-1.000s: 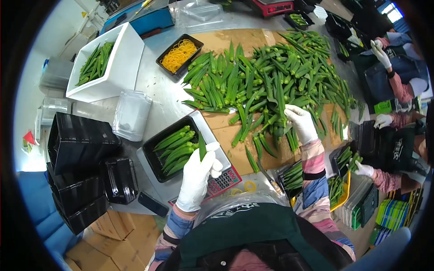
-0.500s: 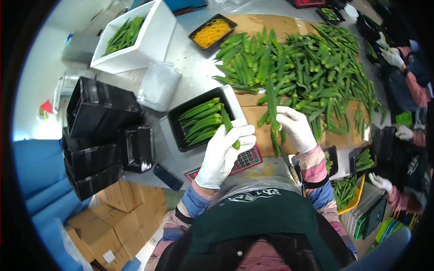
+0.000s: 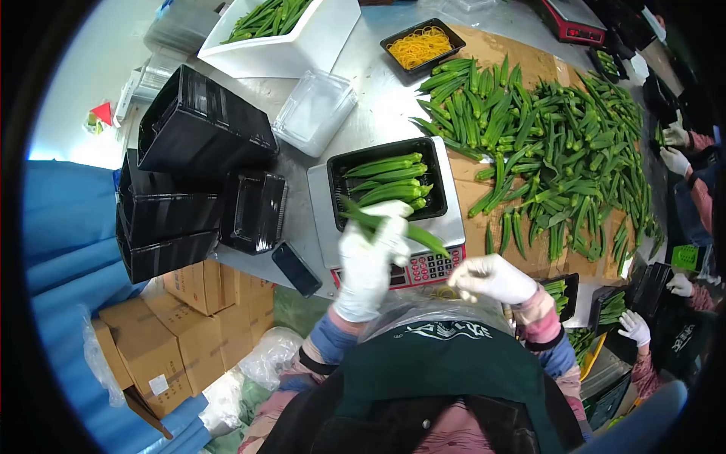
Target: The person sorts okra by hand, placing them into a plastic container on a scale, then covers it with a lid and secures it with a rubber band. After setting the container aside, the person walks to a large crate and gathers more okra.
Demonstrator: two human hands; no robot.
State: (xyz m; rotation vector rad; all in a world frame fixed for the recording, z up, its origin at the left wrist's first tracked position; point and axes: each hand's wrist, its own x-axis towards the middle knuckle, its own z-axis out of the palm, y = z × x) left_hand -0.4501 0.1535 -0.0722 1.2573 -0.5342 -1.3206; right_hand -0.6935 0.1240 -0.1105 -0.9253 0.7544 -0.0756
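- The left hand point(image 3: 370, 261), in a white glove, held one okra pod upright beside the black tray point(image 3: 387, 184) a second ago. It now grips two long okra pods point(image 3: 389, 225), lying crosswise over the tray's near edge.
- The right hand point(image 3: 490, 278) was out on the okra pile point(image 3: 544, 144), grasping a pod. It has drawn back near the body, beside the scale's keypad point(image 3: 423, 268), and no longer holds that pod.
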